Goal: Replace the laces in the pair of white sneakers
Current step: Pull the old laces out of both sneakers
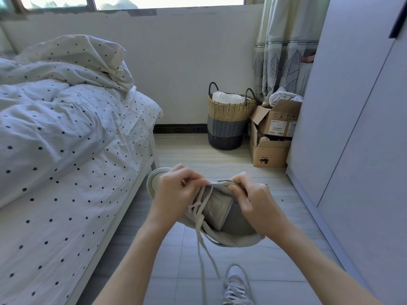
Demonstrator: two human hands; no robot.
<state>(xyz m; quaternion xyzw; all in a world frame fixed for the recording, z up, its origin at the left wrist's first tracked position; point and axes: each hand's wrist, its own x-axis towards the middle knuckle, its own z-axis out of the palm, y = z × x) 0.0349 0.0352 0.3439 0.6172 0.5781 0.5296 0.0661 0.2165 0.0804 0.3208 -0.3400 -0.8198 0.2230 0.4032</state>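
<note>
I hold a white sneaker (220, 210) in the air above the floor, its opening facing me and its toe pointing away to the left. My left hand (174, 190) pinches the white lace (201, 216) near the upper eyelets. My right hand (253, 201) grips the sneaker's right upper edge beside the tongue. Two loose lace ends hang down from the shoe toward the floor. The second white sneaker (236, 285), laced, stands on the floor at the bottom of the view.
A bed (66, 172) with dotted bedding fills the left side. A white wardrobe (352, 128) runs along the right. A woven basket (229, 119) and cardboard boxes (273, 133) stand by the far wall, beneath a curtain (286, 47).
</note>
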